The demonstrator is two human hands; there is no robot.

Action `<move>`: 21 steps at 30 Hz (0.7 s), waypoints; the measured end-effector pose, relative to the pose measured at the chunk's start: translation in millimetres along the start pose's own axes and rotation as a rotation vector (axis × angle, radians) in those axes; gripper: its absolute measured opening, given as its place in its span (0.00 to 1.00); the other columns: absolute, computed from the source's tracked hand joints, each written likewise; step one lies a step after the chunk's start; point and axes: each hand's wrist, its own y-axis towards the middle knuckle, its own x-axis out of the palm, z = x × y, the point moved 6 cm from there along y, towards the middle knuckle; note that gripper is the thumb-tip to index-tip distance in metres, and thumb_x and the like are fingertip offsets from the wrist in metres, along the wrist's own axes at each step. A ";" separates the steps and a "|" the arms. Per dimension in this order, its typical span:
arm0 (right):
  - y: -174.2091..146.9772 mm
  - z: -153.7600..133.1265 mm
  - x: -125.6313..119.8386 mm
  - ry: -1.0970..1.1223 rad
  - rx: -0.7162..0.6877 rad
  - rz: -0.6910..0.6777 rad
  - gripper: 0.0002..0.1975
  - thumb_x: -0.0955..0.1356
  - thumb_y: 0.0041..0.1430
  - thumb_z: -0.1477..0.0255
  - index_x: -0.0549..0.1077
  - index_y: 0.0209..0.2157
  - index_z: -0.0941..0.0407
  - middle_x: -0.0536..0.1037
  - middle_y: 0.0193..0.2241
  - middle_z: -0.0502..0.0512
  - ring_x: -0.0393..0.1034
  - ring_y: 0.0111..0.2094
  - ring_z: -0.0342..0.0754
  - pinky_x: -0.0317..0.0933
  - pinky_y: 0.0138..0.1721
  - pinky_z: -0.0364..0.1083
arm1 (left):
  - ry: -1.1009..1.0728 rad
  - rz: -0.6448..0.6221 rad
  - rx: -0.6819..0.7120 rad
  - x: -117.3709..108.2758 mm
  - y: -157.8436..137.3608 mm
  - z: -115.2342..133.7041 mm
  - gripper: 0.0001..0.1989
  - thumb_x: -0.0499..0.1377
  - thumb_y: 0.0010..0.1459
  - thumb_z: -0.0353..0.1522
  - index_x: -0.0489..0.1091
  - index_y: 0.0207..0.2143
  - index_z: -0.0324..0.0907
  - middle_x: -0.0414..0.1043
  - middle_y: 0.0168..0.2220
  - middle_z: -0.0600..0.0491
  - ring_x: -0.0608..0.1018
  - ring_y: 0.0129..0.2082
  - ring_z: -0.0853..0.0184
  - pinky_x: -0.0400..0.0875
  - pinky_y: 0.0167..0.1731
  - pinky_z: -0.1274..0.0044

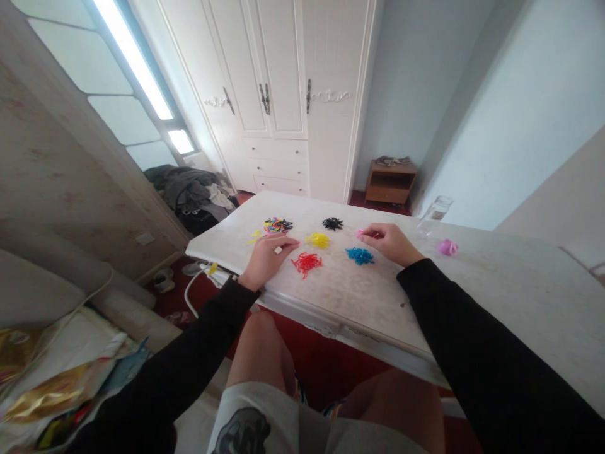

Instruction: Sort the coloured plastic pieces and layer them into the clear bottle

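Thumb and forefinger of my left hand (270, 257) are pinched, with a tiny pinkish-red piece, seemingly a rubber band (298, 244), at their tips. Behind that hand lies a mixed pile of coloured bands (278, 225). My right hand (385, 241) is closed at the fingertips on small pink rubber bands (360, 233); whether these rest on the table is hard to tell. Between the hands are separate piles of yellow bands (318, 239), red bands (307, 264), blue bands (360, 255) and black bands (333, 223).
The piles are on a white table (359, 296). To the right stand a clear glass bottle or jar (437, 211) and a pink-purple object (447, 247). A white wardrobe (283, 75), a small wooden cabinet (391, 183) and heaped clothes (193, 195) are beyond the table.
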 end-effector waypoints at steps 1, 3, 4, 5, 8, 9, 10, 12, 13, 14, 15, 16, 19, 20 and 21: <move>-1.9 -5.6 6.2 0.092 0.012 -0.068 0.15 0.74 0.55 0.58 0.81 0.31 0.57 0.82 0.29 0.56 0.74 0.31 0.50 0.68 0.36 0.49 | -0.015 -0.007 0.039 6.1 0.4 13.9 0.08 0.63 0.65 0.34 0.82 0.36 0.44 0.83 0.36 0.51 0.82 0.35 0.65 0.76 0.42 0.74; -6.5 -16.0 20.1 0.255 0.057 -0.229 0.17 0.77 0.51 0.57 0.81 0.32 0.58 0.82 0.28 0.56 0.75 0.29 0.49 0.68 0.33 0.47 | -0.042 -0.040 0.092 20.1 1.0 37.2 0.07 0.63 0.65 0.31 0.82 0.37 0.43 0.83 0.35 0.51 0.82 0.34 0.67 0.75 0.40 0.76; -8.6 -21.1 25.2 0.305 0.068 -0.285 0.18 0.78 0.49 0.57 0.81 0.32 0.58 0.82 0.28 0.56 0.75 0.29 0.48 0.68 0.32 0.47 | -0.056 -0.052 0.109 26.7 1.2 46.2 0.07 0.63 0.65 0.30 0.82 0.38 0.43 0.83 0.35 0.51 0.82 0.34 0.67 0.75 0.39 0.77; -10.2 -25.9 28.6 0.345 0.069 -0.318 0.18 0.79 0.48 0.57 0.82 0.33 0.58 0.83 0.28 0.56 0.75 0.29 0.47 0.68 0.31 0.46 | -0.069 -0.064 0.125 33.1 1.3 53.7 0.07 0.63 0.66 0.29 0.82 0.39 0.43 0.83 0.36 0.51 0.82 0.34 0.68 0.75 0.39 0.78; -12.6 -36.1 33.6 0.451 0.063 -0.360 0.19 0.81 0.44 0.60 0.82 0.35 0.57 0.85 0.32 0.57 0.77 0.31 0.47 0.70 0.33 0.46 | -0.082 -0.095 0.148 49.5 1.4 67.2 0.07 0.62 0.67 0.30 0.82 0.40 0.43 0.83 0.38 0.50 0.83 0.37 0.67 0.75 0.40 0.78; -13.1 -38.2 34.6 0.477 0.059 -0.369 0.19 0.81 0.44 0.60 0.82 0.36 0.57 0.86 0.33 0.57 0.78 0.33 0.48 0.71 0.34 0.46 | -0.079 -0.103 0.148 53.7 1.5 69.3 0.07 0.62 0.67 0.31 0.82 0.40 0.43 0.83 0.38 0.50 0.83 0.37 0.66 0.75 0.41 0.78; -13.5 -39.8 35.7 0.492 0.052 -0.379 0.19 0.81 0.44 0.60 0.82 0.36 0.57 0.86 0.34 0.57 0.79 0.33 0.48 0.71 0.35 0.47 | -0.076 -0.110 0.146 57.2 1.7 70.7 0.07 0.63 0.67 0.31 0.82 0.40 0.43 0.83 0.38 0.50 0.83 0.37 0.66 0.75 0.41 0.77; -14.0 -42.1 37.3 0.485 0.029 -0.390 0.18 0.81 0.45 0.61 0.83 0.35 0.57 0.86 0.33 0.57 0.79 0.33 0.48 0.71 0.35 0.47 | -0.072 -0.122 0.130 62.2 2.3 71.6 0.07 0.63 0.66 0.31 0.82 0.39 0.43 0.84 0.38 0.50 0.83 0.37 0.66 0.75 0.40 0.77; -14.1 -42.9 38.1 0.468 0.015 -0.391 0.17 0.81 0.46 0.61 0.83 0.33 0.57 0.86 0.32 0.56 0.78 0.32 0.47 0.71 0.35 0.47 | -0.069 -0.125 0.115 63.7 2.6 71.5 0.06 0.63 0.66 0.32 0.82 0.39 0.43 0.84 0.38 0.50 0.84 0.37 0.65 0.75 0.40 0.77; -14.1 -43.2 39.0 0.449 0.003 -0.393 0.15 0.80 0.46 0.61 0.83 0.32 0.57 0.85 0.30 0.55 0.77 0.30 0.47 0.70 0.34 0.46 | -0.065 -0.125 0.093 64.8 2.8 70.9 0.05 0.64 0.65 0.32 0.82 0.39 0.43 0.84 0.38 0.50 0.84 0.37 0.65 0.75 0.40 0.77; -14.0 -43.1 39.6 0.433 -0.004 -0.393 0.14 0.80 0.47 0.62 0.83 0.31 0.57 0.85 0.28 0.55 0.76 0.29 0.46 0.69 0.32 0.46 | -0.061 -0.122 0.064 65.4 2.9 70.2 0.05 0.65 0.64 0.32 0.82 0.40 0.43 0.85 0.38 0.51 0.84 0.37 0.65 0.75 0.41 0.77; -13.7 -42.4 39.8 0.421 -0.008 -0.391 0.13 0.79 0.47 0.63 0.83 0.30 0.57 0.84 0.27 0.54 0.75 0.28 0.45 0.68 0.31 0.45 | -0.060 -0.117 0.031 65.7 2.7 69.4 0.05 0.67 0.63 0.32 0.82 0.41 0.43 0.85 0.37 0.52 0.84 0.36 0.65 0.75 0.40 0.77; -10.1 -34.8 34.3 0.413 0.015 -0.345 0.11 0.78 0.47 0.64 0.82 0.29 0.57 0.83 0.25 0.54 0.74 0.27 0.45 0.67 0.30 0.45 | -0.076 -0.103 -0.066 66.9 -0.1 67.8 0.05 0.69 0.60 0.32 0.81 0.40 0.44 0.85 0.34 0.55 0.84 0.33 0.67 0.76 0.38 0.78; -7.7 -30.2 28.7 0.406 0.025 -0.297 0.11 0.78 0.47 0.64 0.81 0.28 0.57 0.83 0.26 0.54 0.74 0.27 0.46 0.67 0.30 0.45 | -0.084 -0.103 -0.086 67.4 -1.6 67.9 0.04 0.69 0.60 0.32 0.81 0.38 0.44 0.84 0.33 0.56 0.84 0.32 0.67 0.75 0.37 0.79; -5.0 -24.4 21.1 0.392 0.035 -0.231 0.11 0.78 0.46 0.64 0.80 0.28 0.57 0.83 0.26 0.55 0.74 0.27 0.46 0.67 0.31 0.46 | -0.090 -0.104 -0.097 67.8 -3.1 68.1 0.02 0.69 0.60 0.32 0.81 0.36 0.44 0.84 0.32 0.56 0.83 0.31 0.67 0.75 0.37 0.79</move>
